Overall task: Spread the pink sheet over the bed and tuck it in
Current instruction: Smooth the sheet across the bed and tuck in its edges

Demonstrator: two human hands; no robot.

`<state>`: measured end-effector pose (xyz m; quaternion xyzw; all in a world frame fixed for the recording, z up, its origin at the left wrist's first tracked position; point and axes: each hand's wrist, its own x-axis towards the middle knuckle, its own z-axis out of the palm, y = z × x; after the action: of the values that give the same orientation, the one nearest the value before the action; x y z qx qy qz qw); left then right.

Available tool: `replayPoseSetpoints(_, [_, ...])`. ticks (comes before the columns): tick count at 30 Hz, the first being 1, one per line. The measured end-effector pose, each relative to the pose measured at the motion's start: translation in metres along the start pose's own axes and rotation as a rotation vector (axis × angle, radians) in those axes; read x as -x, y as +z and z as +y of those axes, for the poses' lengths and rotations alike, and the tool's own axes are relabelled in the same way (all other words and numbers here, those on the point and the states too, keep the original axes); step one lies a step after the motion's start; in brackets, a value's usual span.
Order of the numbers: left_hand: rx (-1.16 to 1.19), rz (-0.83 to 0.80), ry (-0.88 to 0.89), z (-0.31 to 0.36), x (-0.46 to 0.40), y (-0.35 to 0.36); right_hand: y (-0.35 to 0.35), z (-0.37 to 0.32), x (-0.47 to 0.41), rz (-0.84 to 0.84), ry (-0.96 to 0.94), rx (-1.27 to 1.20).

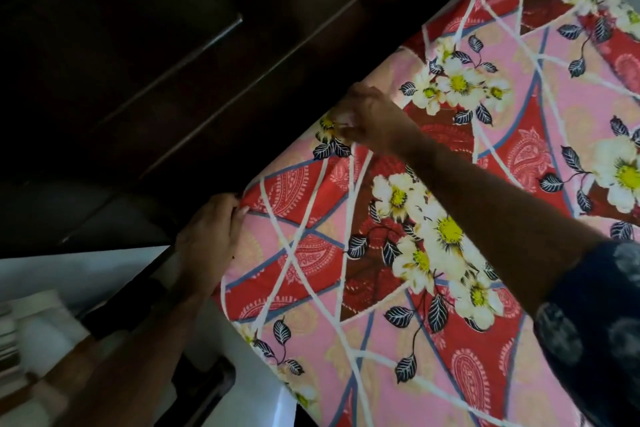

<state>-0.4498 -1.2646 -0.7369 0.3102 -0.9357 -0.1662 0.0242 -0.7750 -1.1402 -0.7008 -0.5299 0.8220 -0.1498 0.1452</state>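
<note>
The pink sheet (450, 204), printed with red paisley patches and white flowers, lies flat over the bed and fills the right half of the view. My left hand (207, 239) grips the sheet's corner where it meets the dark headboard. My right hand (370, 118) is further along the same edge, fingers curled and pinching the fabric against the headboard. Below the edge the sheet is hidden in the gap.
A dark wooden headboard (173, 62) runs diagonally along the sheet's upper-left edge. A white surface (86, 274) and a dark frame piece (204, 381) lie at lower left. A blurred stack of pale things (20, 333) sits at the far left.
</note>
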Motion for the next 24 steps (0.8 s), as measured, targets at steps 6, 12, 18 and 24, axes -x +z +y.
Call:
replayPoseSetpoints(6, [-0.041, -0.013, 0.01, 0.001, -0.002, -0.003, 0.001, -0.012, -0.009, -0.068, -0.104, 0.055])
replayPoseSetpoints(12, [-0.044, -0.04, 0.03, -0.003, -0.003, -0.01, 0.014, -0.023, -0.014, 0.126, -0.065, 0.096])
replayPoseSetpoints(18, [-0.016, -0.089, -0.08, 0.008, -0.004, -0.009, 0.031, -0.029, 0.004, 0.213, -0.087, -0.034])
replayPoseSetpoints(24, [0.22, -0.091, 0.022, 0.054, -0.045, -0.017, 0.01, 0.016, 0.019, 0.299, 0.076, -0.047])
